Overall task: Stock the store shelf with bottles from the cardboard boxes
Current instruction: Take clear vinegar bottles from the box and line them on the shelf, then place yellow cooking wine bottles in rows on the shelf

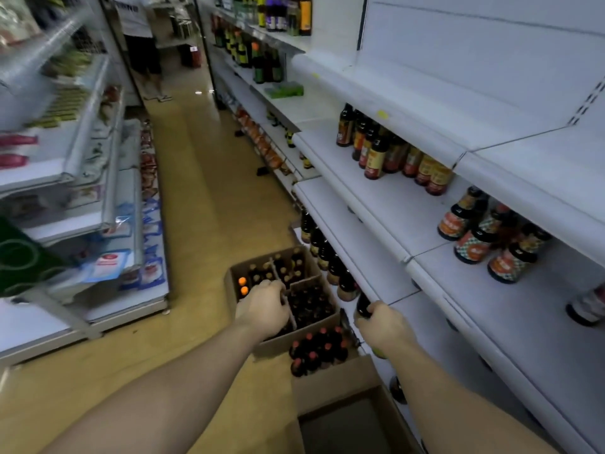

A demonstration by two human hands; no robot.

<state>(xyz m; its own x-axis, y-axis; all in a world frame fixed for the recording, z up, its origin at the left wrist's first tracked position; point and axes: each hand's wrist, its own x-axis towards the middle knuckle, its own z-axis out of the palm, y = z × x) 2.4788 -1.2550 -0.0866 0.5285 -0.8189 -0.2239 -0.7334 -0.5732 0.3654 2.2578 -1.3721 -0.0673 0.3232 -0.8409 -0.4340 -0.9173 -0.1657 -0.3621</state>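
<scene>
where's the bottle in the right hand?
Head view, lower centre-right: right hand grips the bottle at the near end of the low shelf's bottle row, right of the divided box.

- No word, brand or number can be read for certain; the print is everywhere blurred or too small.
- White T-shirt (132,14) of a person far down the aisle: a row of dark capital letters, blurred and cut by the top edge, cannot be read.
- Dark sauce bottles (376,158) on the right-hand shelf (376,208): yellow and red labels with marks too small to read.
- Squat bottles (471,247) further right on the same shelf level: orange labels on a checked ground, with pale characters that cannot be read.
- Blue and white packs (108,265) low on the left-hand rack (98,322): a round red mark with lettering, too blurred to read.
</scene>
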